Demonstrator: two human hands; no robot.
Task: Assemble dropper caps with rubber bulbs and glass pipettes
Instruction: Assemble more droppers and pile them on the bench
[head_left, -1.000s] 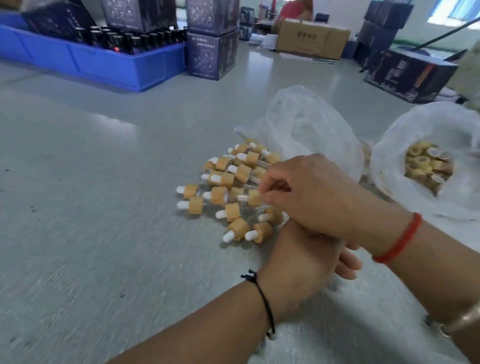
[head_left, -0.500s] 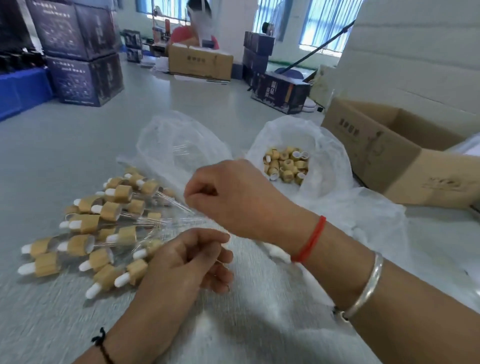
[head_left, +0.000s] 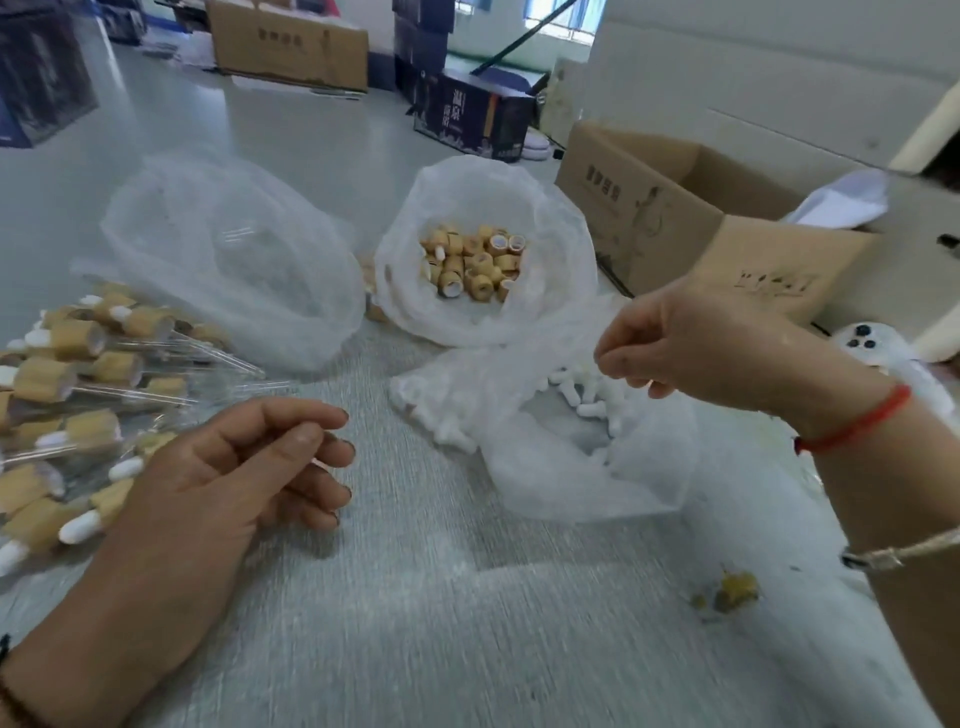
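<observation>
My left hand (head_left: 223, 483) rests on the grey table beside a pile of finished droppers (head_left: 78, 374) with wooden caps, white bulbs and glass pipettes. Its thumb and fingers pinch a thin clear glass pipette (head_left: 313, 461), barely visible. My right hand (head_left: 701, 348) hovers with curled fingers above an open plastic bag of white rubber bulbs (head_left: 587, 405); nothing shows in its fingers. Behind that, a second bag (head_left: 561, 223) holds loose wooden caps (head_left: 478, 260). A crumpled clear bag (head_left: 234, 260) with glass pipettes inside lies further left.
An open cardboard box (head_left: 675, 218) stands at the right behind the bags. A white phone (head_left: 862, 338) lies by my right wrist. Small yellow scraps (head_left: 732, 587) lie on the table near my right forearm. Dark boxes and cartons stand far back.
My right hand has left the dropper pile and swung right, over the bag of bulbs. My view has turned right. My left hand stays by the pile.
</observation>
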